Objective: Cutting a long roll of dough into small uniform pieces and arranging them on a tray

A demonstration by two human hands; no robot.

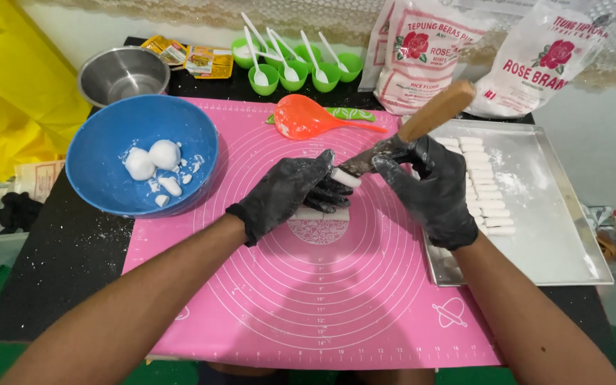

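Note:
Both my hands wear black gloves dusted with flour, over a pink baking mat [308, 285]. My left hand [290, 189] pinches a short white dough stick [345, 177] at its fingertips. My right hand [433, 185] grips a knife [376, 158] with a wooden handle [436, 110]; the blade touches the dough stick. More white dough [308, 213] lies on the mat under my left hand, partly hidden. A metal tray [536, 207] on the right holds a column of cut white dough sticks [483, 189].
A blue bowl [108, 135] with dough lumps [152, 162] sits at left, a steel bowl [124, 73] behind it. An orange spoon [308, 120], several small green cups with white spoons [294, 64] and two flour bags [429, 50] stand at the back. Yellow cloth [8, 78] lies far left.

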